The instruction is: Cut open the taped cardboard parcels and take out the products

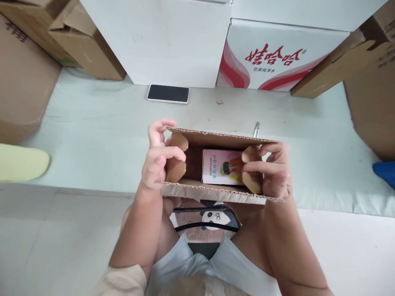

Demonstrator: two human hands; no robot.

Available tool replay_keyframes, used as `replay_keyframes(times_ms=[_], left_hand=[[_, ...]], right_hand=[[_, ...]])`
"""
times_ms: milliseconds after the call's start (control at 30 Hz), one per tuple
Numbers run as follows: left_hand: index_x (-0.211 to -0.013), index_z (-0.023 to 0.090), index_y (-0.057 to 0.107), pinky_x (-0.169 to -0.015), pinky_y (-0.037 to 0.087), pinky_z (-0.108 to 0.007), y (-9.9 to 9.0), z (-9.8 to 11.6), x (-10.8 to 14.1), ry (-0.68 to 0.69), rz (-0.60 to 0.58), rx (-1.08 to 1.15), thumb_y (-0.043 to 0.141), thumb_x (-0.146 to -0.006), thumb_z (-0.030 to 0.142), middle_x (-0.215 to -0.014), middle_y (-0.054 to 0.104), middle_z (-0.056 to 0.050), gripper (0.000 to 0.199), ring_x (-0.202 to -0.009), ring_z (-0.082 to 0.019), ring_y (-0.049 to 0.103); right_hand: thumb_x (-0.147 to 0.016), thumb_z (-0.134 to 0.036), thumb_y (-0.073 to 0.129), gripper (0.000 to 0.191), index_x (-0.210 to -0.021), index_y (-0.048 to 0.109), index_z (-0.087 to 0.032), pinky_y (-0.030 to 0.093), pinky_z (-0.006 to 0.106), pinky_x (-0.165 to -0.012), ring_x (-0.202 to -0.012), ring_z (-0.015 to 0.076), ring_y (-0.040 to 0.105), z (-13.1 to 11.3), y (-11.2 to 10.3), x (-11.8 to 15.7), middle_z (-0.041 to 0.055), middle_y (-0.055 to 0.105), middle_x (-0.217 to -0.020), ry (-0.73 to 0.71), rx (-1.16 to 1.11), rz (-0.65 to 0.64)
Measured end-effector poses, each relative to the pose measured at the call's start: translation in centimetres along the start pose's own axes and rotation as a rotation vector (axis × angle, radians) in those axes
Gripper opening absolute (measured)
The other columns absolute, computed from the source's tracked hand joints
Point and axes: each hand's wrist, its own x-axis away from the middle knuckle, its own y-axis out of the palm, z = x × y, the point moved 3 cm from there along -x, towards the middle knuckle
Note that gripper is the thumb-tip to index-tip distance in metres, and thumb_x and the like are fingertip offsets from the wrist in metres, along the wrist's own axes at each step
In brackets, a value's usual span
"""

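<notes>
An open brown cardboard box [222, 135] lies lengthwise between my hands at the front edge of the covered table. My left hand [156, 160] grips its left end, with the fingers bent over the rim and against the small end flaps [176, 169]. At the other end, my right hand [276, 170] grips the box the same way, its fingers over the right flaps [252, 181]. Inside, toward the right, sits a smaller pink and white printed box [212, 166] with a drink picture. The right flaps partly cover it.
A phone [168, 94] lies beyond the box, near large white cartons [173, 45] and a red-and-white carton [271, 57]. A small clear tube [256, 130] rests just behind the box. Brown cartons [27, 78] flank both sides. A yellow rounded object [23, 163] is at left, a blue one [384, 172] at right.
</notes>
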Motion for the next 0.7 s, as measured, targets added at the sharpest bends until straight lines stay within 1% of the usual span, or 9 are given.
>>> replay_keyframes(times_ms=[100, 167, 300, 367, 400, 467, 567, 633, 700], left_hand=[[-0.061, 0.024, 0.064, -0.111, 0.051, -0.054, -0.4, 0.3, -0.2, -0.009, 0.104, 0.054, 0.045, -0.097, 0.063, -0.131, 0.051, -0.007, 0.057, -0.129, -0.033, 0.05], [-0.061, 0.024, 0.065, -0.106, 0.054, -0.053, -0.7, 0.4, -0.5, 0.017, 0.175, 0.068, 0.047, -0.097, 0.058, -0.125, 0.053, -0.007, 0.052, -0.125, -0.031, 0.053], [-0.069, 0.025, 0.076, -0.098, 0.056, -0.05, -1.5, 1.7, -1.0, 0.029, 0.33, 0.055, 0.053, -0.093, 0.047, -0.114, 0.058, -0.007, 0.04, -0.113, -0.027, 0.059], [-0.071, 0.026, 0.078, -0.086, 0.056, -0.045, -2.0, 4.3, -1.4, 0.062, 0.419, -0.041, 0.059, -0.088, 0.036, -0.098, 0.06, -0.007, 0.027, -0.096, -0.023, 0.061], [-0.072, 0.026, 0.077, -0.079, 0.054, -0.042, -2.0, 6.0, -1.9, 0.073, 0.406, -0.12, 0.061, -0.087, 0.029, -0.089, 0.06, -0.005, 0.022, -0.086, -0.02, 0.061], [-0.072, 0.026, 0.074, -0.064, 0.048, -0.037, -1.1, 9.7, -3.5, 0.008, 0.187, -0.31, 0.062, -0.088, 0.022, -0.076, 0.061, -0.002, 0.02, -0.069, -0.017, 0.058], [-0.065, 0.024, 0.065, -0.052, 0.041, -0.033, 2.3, 13.5, -6.5, -0.251, -0.402, -0.626, 0.059, -0.093, 0.033, -0.067, 0.065, 0.0, 0.031, -0.058, -0.017, 0.058], [-0.057, 0.024, 0.061, -0.051, 0.04, -0.033, 4.9, 13.9, -8.4, -0.452, -0.736, -0.846, 0.059, -0.09, 0.044, -0.055, 0.059, 0.0, 0.039, -0.05, -0.017, 0.051], [-0.051, 0.024, 0.057, -0.055, 0.043, -0.035, 6.9, 12.6, -9.9, -0.663, -0.99, -1.045, 0.061, -0.086, 0.051, -0.049, 0.054, -0.001, 0.045, -0.046, -0.018, 0.049]], right_hand=[[-0.101, -0.07, 0.035, 0.072, -0.057, 0.067, -0.023, 0.05, 0.051, -0.091, -0.091, 0.024, 0.057, -0.3, -0.9, -0.3, 0.0078, 0.047, -0.092, -0.063, -0.012, 0.319], [-0.1, -0.069, 0.041, 0.069, -0.054, 0.063, -0.023, 0.047, 0.049, -0.093, -0.093, 0.0231, 0.055, -0.2, -1.2, -0.4, 0.0069, 0.046, -0.095, -0.026, -0.062, 0.431], [-0.098, -0.06, 0.05, 0.058, -0.057, 0.061, -0.022, 0.046, 0.045, -0.087, -0.09, 0.0222, 0.055, -0.3, -0.6, -0.3, 0.0069, 0.049, -0.094, 0.002, -0.171, 0.425], [-0.098, -0.058, 0.049, 0.055, -0.058, 0.059, -0.022, 0.047, 0.045, -0.083, -0.088, 0.0228, 0.056, -0.5, -0.1, -0.2, 0.008, 0.052, -0.095, -0.019, -0.134, 0.393], [-0.099, -0.058, 0.046, 0.056, -0.058, 0.058, -0.022, 0.047, 0.045, -0.081, -0.087, 0.0231, 0.056, -0.6, 0.0, -0.1, 0.0086, 0.053, -0.095, -0.019, -0.112, 0.387], [-0.1, -0.058, 0.042, 0.057, -0.058, 0.054, -0.022, 0.048, 0.046, -0.08, -0.086, 0.0235, 0.056, -0.6, 0.1, 0.0, 0.0092, 0.053, -0.096, -0.014, -0.103, 0.397], [-0.102, -0.053, 0.042, 0.053, -0.062, 0.055, -0.022, 0.049, 0.045, -0.083, -0.09, 0.0234, 0.057, -0.7, -0.1, 0.0, 0.0086, 0.053, -0.097, -0.022, -0.153, 0.376], [-0.103, -0.05, 0.043, 0.048, -0.066, 0.058, -0.022, 0.05, 0.044, -0.086, -0.096, 0.024, 0.059, -0.6, -0.2, 0.1, 0.0081, 0.053, -0.096, -0.013, -0.162, 0.32], [-0.102, -0.051, 0.046, 0.038, -0.08, 0.061, -0.024, 0.052, 0.045, -0.09, -0.101, 0.0246, 0.061, -0.2, -0.2, 0.4, 0.0073, 0.054, -0.098, 0.014, -0.18, 0.307]])
